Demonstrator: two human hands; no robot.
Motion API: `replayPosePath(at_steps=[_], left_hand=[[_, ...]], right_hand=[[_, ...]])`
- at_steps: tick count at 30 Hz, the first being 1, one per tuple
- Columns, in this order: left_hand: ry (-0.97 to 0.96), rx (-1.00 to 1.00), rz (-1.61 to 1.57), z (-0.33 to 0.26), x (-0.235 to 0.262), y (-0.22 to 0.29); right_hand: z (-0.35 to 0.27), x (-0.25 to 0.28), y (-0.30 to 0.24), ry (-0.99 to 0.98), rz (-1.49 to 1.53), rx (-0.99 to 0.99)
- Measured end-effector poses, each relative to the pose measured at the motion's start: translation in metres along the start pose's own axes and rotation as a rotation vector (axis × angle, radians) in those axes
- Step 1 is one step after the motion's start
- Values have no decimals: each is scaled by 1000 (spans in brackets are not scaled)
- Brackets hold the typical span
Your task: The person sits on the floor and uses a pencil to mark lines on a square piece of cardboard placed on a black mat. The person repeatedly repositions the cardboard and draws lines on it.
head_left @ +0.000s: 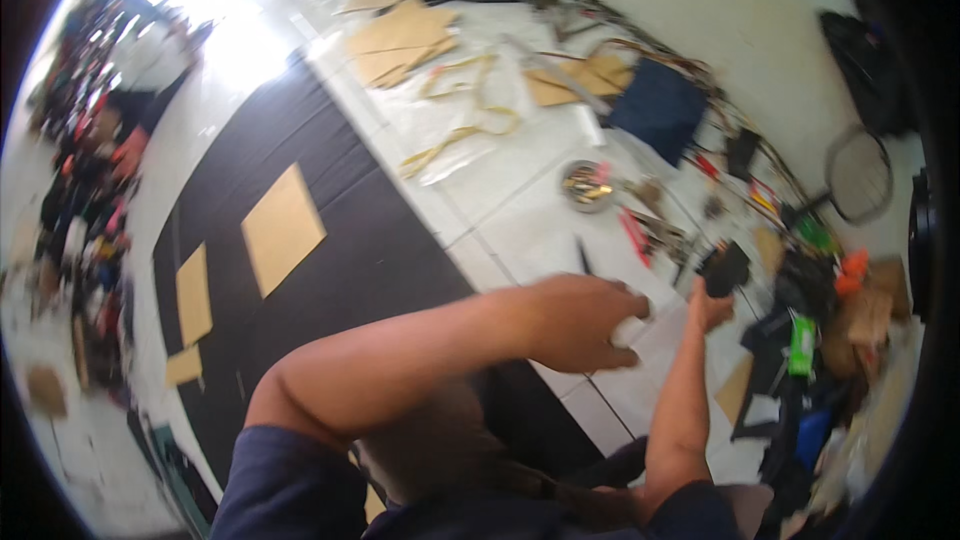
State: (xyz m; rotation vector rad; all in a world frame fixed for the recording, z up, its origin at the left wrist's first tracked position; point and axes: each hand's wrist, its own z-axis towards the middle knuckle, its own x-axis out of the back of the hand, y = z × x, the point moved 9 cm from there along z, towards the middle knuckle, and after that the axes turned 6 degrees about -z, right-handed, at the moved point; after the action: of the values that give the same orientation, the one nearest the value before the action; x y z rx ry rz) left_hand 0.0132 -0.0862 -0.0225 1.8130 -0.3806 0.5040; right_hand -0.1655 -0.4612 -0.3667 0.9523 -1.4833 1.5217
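Note:
My left hand [585,320] stretches across to the right over the white tiled floor, its fingers apart and nothing in them. Out to the right, my right hand [712,310] grips a small black flat object [724,268]; blur hides its exact kind. Just beyond my left hand lies a dark pointed tool [583,256]. A wide sheet of black fabric [370,240] covers the floor on the left. Tan paper pieces rest on it: a large one [283,228], a narrower one [195,292] and a small one [184,367].
A round metal tin [587,186] of small items stands beyond my hands, near a red-handled tool [635,236]. Further off are a yellow measuring tape [460,140], brown paper [402,42] and navy cloth [660,110]. A racket [860,175] and mixed clutter line the right wall.

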Motion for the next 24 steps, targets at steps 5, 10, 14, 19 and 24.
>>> replayPosePath(at_steps=[5,10,14,19,24], left_hand=[[-86,-86,138,-21,-14,3],[-53,-73,218,-13,-30,6],[-10,-53,220,-24,-38,19],[37,142,171,-25,-47,15],[54,454,-132,-33,-72,-17]], right_hand=[[-53,-26,-65,-156,-130,-69],[-48,-22,-68,-148,-262,-88],[-58,-34,-75,-248,-373,-1],[-53,-22,-69,-281,-347,56],[-85,29,-73,-360,-296,550]])
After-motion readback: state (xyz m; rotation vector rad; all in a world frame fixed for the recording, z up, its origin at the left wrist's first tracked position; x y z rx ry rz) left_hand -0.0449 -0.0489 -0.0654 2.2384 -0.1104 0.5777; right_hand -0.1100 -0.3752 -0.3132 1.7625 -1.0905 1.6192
